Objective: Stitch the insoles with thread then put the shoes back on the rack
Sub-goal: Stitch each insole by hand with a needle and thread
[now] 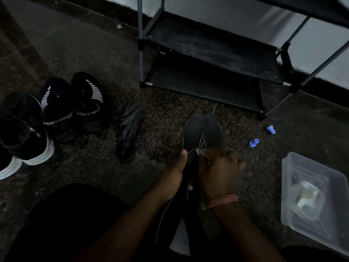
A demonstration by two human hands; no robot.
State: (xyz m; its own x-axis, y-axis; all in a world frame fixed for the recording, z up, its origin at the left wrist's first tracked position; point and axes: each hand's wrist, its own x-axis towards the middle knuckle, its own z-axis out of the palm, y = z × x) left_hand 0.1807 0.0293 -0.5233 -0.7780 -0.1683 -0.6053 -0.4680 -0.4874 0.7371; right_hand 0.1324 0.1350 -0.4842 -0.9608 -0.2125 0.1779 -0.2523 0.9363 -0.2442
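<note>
Down on the dim floor, both hands close on one dark insole [203, 131]: the left hand [174, 173] grips its near left edge with the thumb up along the side, and the right hand [219, 171] pinches at the split running down its middle, where a pale thread [166, 210] trails back toward the person's lap. From that grip the insole's long axis runs straight away, toe end toward the black shoe rack [211, 53] beyond. Left of the grip a second insole [129, 132] lies flat, then black shoes [73, 106] printed "SPORT". Right of the grip sit two small blue pieces [254, 143] and a clear plastic box [311, 199].
</note>
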